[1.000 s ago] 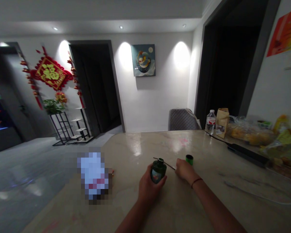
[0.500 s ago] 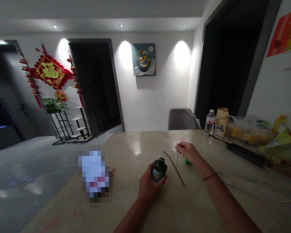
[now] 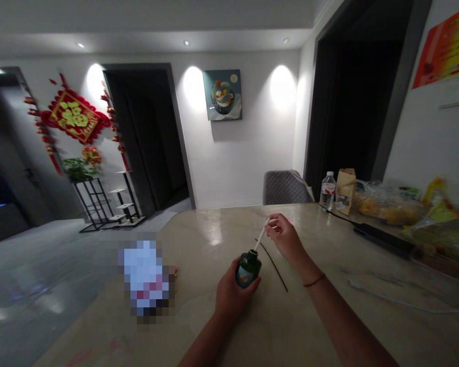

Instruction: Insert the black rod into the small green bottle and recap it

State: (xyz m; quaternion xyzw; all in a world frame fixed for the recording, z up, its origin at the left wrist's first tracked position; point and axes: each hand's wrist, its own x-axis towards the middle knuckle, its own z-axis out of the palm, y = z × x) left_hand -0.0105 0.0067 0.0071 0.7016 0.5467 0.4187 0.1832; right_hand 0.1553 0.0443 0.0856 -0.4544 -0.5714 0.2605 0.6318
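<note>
My left hand (image 3: pixel 232 293) is wrapped round a dark green bottle (image 3: pixel 248 269) with a picture label and an uncapped neck, tilted slightly above the table. Pinched in the fingertips of my right hand (image 3: pixel 283 233) is a thin whitish stick (image 3: pixel 261 234), slanting down to the left. Its lower end is at the bottle's mouth; whether it reaches inside I cannot tell. A thin black stick (image 3: pixel 274 263) lies on the table just right of the bottle.
A blurred-out white and blue item (image 3: pixel 143 275) sits on the pale marble-look table (image 3: pixel 199 326) at left. Along the right stand a water bottle (image 3: pixel 328 191), a paper bag (image 3: pixel 345 192), a black power strip (image 3: pixel 382 239), plastic-bagged food (image 3: pixel 386 206) and a white cable (image 3: pixel 401 306). A grey chair (image 3: pixel 286 187) is behind.
My right hand has moved left with the whitish stick, bringing its lower end to the bottle's mouth. The green object by my right hand is now out of sight. My left hand keeps its hold.
</note>
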